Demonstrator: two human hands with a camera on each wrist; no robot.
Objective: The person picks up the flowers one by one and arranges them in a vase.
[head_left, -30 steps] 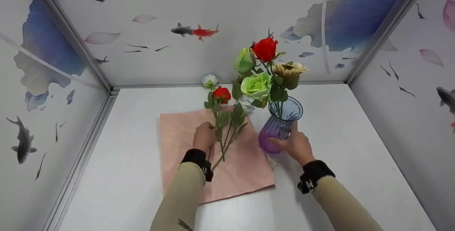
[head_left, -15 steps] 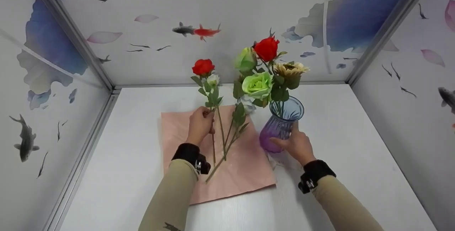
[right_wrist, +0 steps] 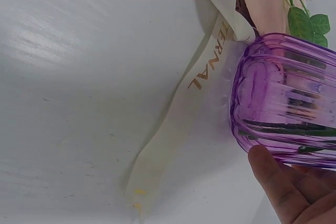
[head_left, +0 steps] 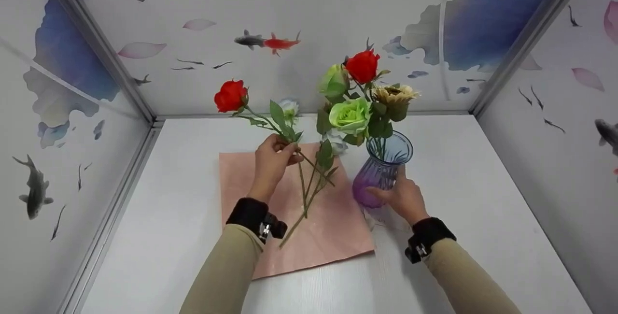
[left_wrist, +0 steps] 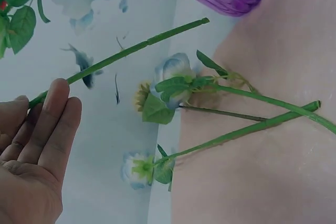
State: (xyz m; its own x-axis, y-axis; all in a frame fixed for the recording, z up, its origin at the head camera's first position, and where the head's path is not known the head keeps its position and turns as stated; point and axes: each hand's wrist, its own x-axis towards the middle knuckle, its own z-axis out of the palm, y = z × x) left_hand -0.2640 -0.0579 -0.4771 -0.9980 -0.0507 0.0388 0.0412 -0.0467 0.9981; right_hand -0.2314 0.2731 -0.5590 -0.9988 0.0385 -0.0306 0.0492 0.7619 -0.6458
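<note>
My left hand (head_left: 276, 160) pinches a red rose (head_left: 231, 95) by its green stem, thumb against fingers. The bloom points to the upper left, and the bare stem end slants down over the pink wrapping paper (head_left: 333, 236). In the left wrist view that stem (left_wrist: 131, 50) runs out past the fingers. My right hand (head_left: 406, 199) grips the lower side of a blue-to-purple glass vase (head_left: 368, 186), which stands on the table. Out of the vase rise a red rose (head_left: 363, 66), green roses (head_left: 349, 115) and a beige sunflower (head_left: 393, 94). Stems show through the glass.
Pale blue-white flowers (left_wrist: 137, 169) lie on the paper with their stems crossed. A cream ribbon (right_wrist: 194, 93) with gold lettering lies on the white table (head_left: 159, 217) beside the vase's base. Printed walls (head_left: 318, 5) enclose the back and sides.
My left hand has raised the red rose from among the stems on the paper and tilted it, its bloom swinging up and left. My right hand stays on the vase.
</note>
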